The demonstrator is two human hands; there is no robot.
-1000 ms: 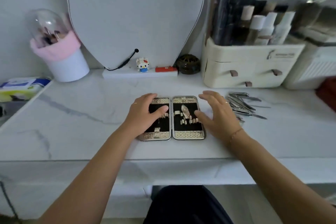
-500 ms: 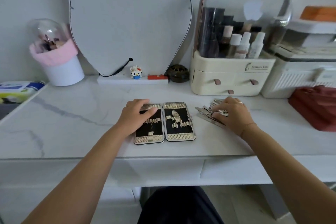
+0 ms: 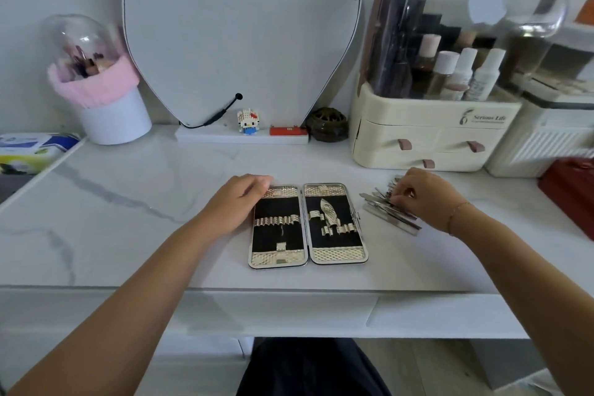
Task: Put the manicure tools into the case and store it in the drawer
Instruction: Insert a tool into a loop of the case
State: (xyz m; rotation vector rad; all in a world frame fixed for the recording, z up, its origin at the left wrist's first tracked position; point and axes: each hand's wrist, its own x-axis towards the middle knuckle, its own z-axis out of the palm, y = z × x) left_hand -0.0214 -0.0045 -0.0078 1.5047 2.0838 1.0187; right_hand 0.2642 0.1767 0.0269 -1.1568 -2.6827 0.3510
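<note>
The counter (image 3: pixel 128 202) is glossy veined marble; the case (image 3: pixel 321 243) shows matt black lining and embossed gold trim; the tools (image 3: pixel 393 219) are shiny metal.

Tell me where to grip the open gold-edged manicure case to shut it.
Probably the right outer edge of the open gold-edged manicure case, from the right: the hinge runs down the middle, the clasp sits on that edge, and the left hand touches the other half.

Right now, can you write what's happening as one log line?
case: open flat on table | left hand: rests on case corner | right hand: pinching loose tools
</note>
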